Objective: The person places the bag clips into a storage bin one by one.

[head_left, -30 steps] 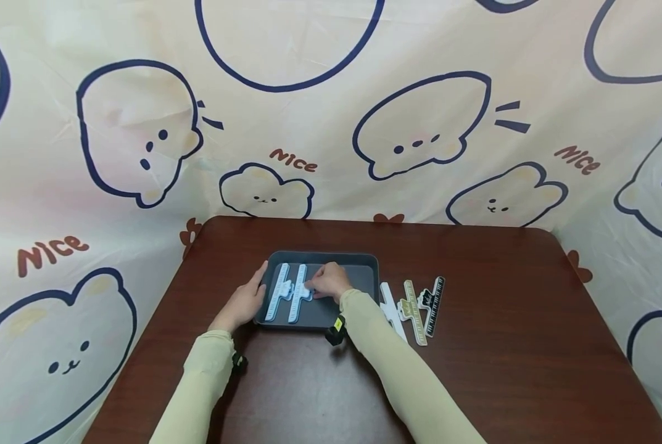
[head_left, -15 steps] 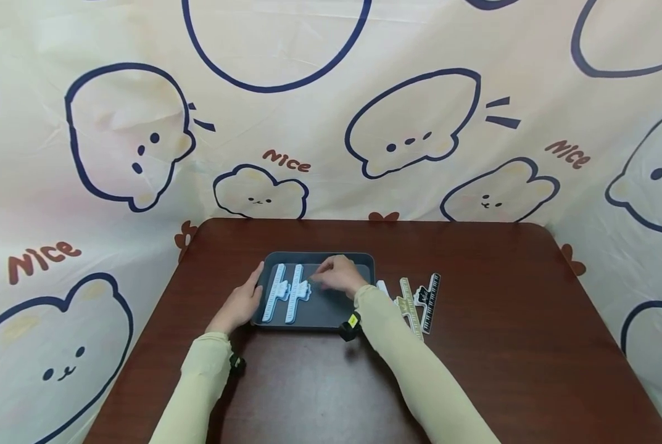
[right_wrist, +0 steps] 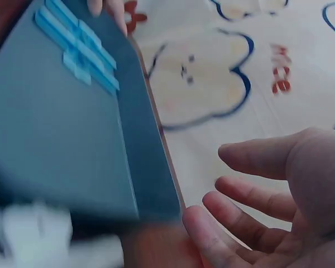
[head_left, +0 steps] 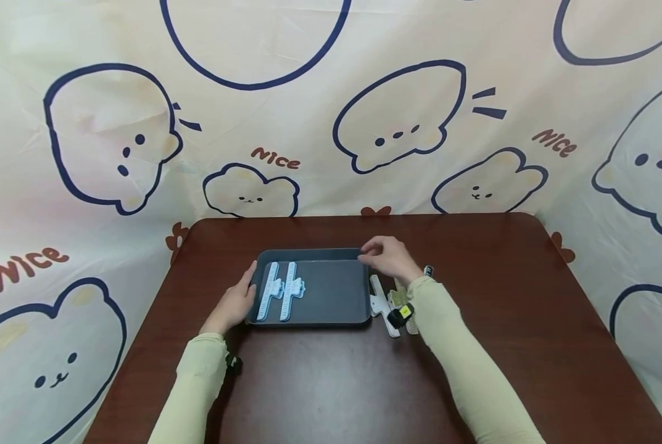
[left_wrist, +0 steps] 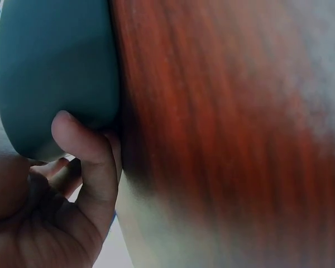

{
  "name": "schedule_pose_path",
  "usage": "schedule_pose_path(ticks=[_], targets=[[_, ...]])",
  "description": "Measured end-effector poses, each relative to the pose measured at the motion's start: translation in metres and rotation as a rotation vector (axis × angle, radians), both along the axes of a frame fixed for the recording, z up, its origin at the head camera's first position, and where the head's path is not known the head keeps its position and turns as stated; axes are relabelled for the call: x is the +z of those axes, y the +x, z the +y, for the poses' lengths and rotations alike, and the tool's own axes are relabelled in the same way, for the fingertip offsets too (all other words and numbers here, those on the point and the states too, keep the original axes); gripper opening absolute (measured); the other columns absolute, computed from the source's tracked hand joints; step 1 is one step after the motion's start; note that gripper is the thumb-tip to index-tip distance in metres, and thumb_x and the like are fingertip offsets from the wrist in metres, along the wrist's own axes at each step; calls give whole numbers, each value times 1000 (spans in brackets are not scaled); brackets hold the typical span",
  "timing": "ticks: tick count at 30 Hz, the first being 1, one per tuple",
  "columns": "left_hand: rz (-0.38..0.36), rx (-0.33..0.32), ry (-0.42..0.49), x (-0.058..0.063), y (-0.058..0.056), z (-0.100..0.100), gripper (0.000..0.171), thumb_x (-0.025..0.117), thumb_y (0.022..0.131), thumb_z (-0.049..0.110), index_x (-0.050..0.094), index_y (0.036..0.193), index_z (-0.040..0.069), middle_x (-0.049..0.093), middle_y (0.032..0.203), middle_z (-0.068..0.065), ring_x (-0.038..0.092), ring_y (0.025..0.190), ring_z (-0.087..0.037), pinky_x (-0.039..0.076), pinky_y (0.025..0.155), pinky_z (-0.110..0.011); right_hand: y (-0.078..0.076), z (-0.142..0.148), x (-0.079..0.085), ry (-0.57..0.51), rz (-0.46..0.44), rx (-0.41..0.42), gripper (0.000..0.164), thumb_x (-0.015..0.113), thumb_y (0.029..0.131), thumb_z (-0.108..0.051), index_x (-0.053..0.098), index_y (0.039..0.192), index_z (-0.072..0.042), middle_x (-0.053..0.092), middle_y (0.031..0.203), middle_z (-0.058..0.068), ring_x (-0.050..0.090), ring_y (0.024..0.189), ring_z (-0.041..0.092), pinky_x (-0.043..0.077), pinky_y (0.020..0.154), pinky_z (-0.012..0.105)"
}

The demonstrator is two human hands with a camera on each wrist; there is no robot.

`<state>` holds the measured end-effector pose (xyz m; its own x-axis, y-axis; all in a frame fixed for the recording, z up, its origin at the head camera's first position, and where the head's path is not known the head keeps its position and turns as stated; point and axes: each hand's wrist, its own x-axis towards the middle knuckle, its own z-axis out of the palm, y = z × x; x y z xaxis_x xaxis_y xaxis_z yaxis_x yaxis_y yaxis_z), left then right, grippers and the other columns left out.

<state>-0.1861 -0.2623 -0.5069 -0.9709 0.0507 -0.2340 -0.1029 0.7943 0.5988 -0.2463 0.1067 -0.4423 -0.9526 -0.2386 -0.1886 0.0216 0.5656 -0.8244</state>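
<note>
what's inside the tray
Two blue clips lie side by side in the tray, at the end near the left hand. What is beneath them is covered and cannot be seen.

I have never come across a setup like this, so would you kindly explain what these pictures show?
There is no robot here, only a person's two bare hands. The wide picture comes from a camera worn on the head; the two close ones come from cameras on the wrists. On the brown table sits a grey tray with two blue clips lying in its left part. Just right of it lie a white clip and a yellowish clip, partly covered by the right arm. The left hand holds the tray's left side. The right hand, near the tray's far right corner, holds nothing.
</note>
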Motion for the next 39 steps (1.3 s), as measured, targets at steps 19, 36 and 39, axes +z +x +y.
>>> schedule_pose_path(ticks=[19, 36, 39], targets=[[-1, 9, -1, -3, 1, -4, 59, 30, 105, 25, -2, 155, 28, 19, 157, -21, 28, 139, -43, 27, 108, -60, 9, 99, -33, 256, 35, 98, 41, 79, 79, -17, 66, 117, -9, 63, 108, 10, 56, 98, 26, 48, 86, 42], [9, -2, -4, -3, -1, -2, 59, 30, 105, 25, -1, 155, 27, 21, 156, -21, 31, 137, -43, 28, 108, -60, 10, 102, -47, 447, 138, 257, 32, 85, 71, -15, 72, 101, -16, 65, 107, 5, 57, 95, 22, 49, 84, 43], [9, -3, -5, -3, -1, -2, 59, 30, 105, 25, -1, 155, 26, 21, 156, -22, 31, 137, -43, 28, 108, -60, 11, 105, -45, 472, 178, 255, 29, 83, 74, -16, 72, 101, -14, 64, 104, 6, 56, 90, 22, 49, 80, 42]])
